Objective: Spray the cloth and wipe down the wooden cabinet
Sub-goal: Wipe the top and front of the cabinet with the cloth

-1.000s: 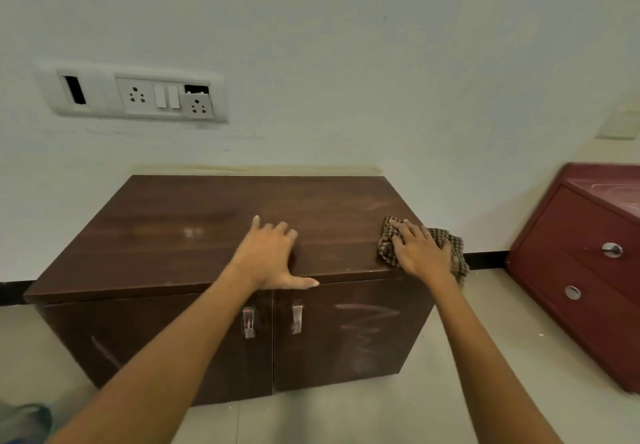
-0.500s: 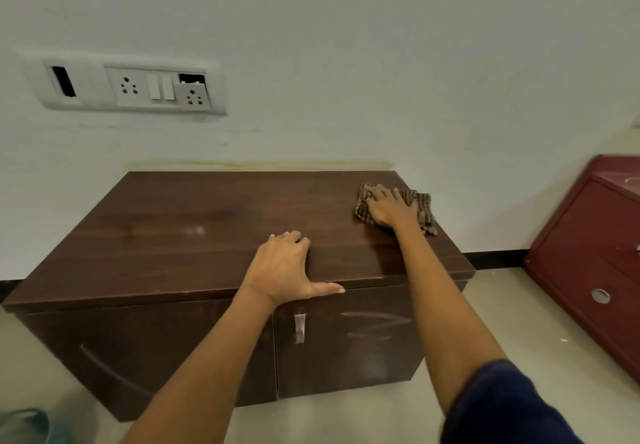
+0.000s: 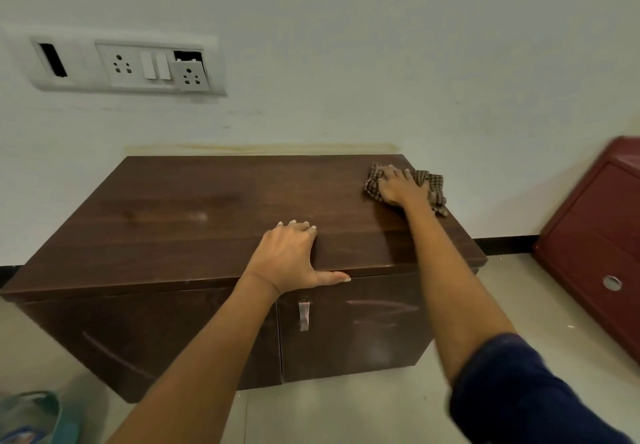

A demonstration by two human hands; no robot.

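Two bare hands rest on the top of the wooden cabinet (image 3: 194, 221), a dark brown unit with two doors standing against a pale wall. At about one o'clock, near the top's back right corner, the right hand (image 3: 398, 189) lies flat with fingers spread, pressing down the checked cloth (image 3: 434, 187), which bunches out on both sides of the palm. At about six o'clock, the left hand (image 3: 291, 258) is planted open on the front edge, fingers curled slightly on the top and the thumb stretched along the lip, holding nothing. A metal handle (image 3: 304, 315) hangs on the right door just below that thumb. A red cabinet (image 3: 595, 246) stands at three o'clock, a socket panel (image 3: 128, 65) at ten o'clock on the wall.
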